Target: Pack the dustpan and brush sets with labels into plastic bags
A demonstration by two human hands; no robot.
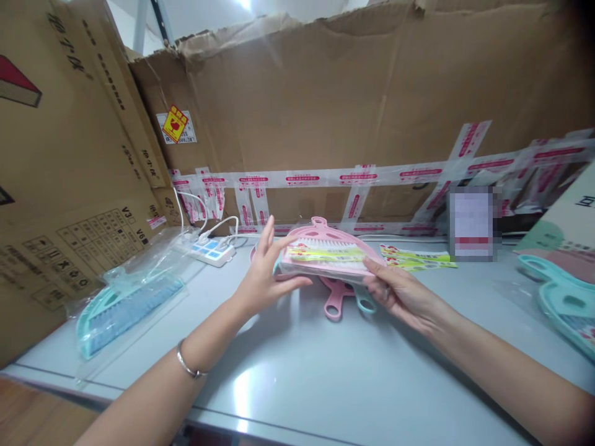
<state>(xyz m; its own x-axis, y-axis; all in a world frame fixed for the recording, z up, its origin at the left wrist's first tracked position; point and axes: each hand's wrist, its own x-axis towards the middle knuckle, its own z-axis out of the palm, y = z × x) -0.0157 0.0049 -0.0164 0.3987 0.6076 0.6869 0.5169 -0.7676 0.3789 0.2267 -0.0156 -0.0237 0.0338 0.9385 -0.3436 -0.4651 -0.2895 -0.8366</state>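
My right hand (395, 291) grips the right edge of a pink dustpan and brush set (332, 267), thumb on top and fingers underneath. White bristles show at its middle, with a yellow-green label strip (325, 254) lying across them. At its left end is my left hand (267, 269), fingers spread and thumb stretched along the near side; whether it touches the set I cannot tell. Beneath are more dustpan pieces, with a pink handle (333, 306) and a mint handle (366, 301) sticking out toward me. Several loose label strips (418, 258) lie to the right.
A bagged mint dustpan set (125, 310) rests on the table (297, 378) at left. Behind it is a white power strip (211, 251) with plugged cables. Another mint dustpan (564, 300) lies far right. Large cardboard boxes (297, 111) wall the back and left; a blurred upright panel (473, 217) stands right.
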